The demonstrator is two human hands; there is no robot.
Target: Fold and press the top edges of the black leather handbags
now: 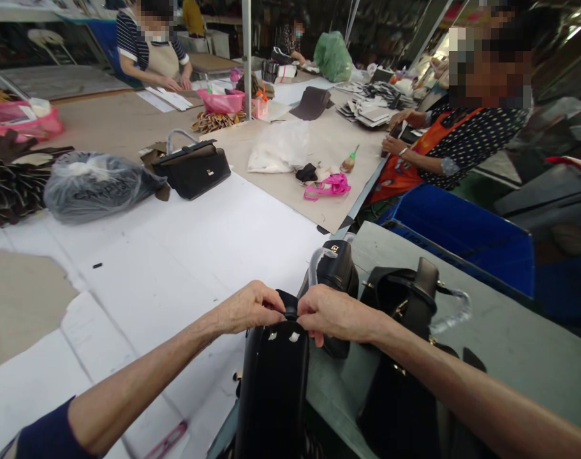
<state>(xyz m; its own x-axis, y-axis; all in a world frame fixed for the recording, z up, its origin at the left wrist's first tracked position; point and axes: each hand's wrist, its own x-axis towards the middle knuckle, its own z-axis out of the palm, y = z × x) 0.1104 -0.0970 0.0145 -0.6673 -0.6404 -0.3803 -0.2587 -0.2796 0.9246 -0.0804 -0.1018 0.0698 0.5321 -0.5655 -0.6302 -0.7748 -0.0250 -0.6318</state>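
So a plastic bundle (101,188) is sitting on the counter (189,248) at far left, the left hand (256,307) is pinching a black flap (286,299), the black bag (273,395) is sitting near centre just below it, the right hand (331,313) is pinching the flap's right side, and more bags (338,271) are crowding the right.

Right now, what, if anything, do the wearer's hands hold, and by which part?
Left hand and right hand pinch a black handbag by its far end.

I observe a bright, flat, white paper-covered counter (199,245); light dims beyond it; blur increases toward the frame edges.
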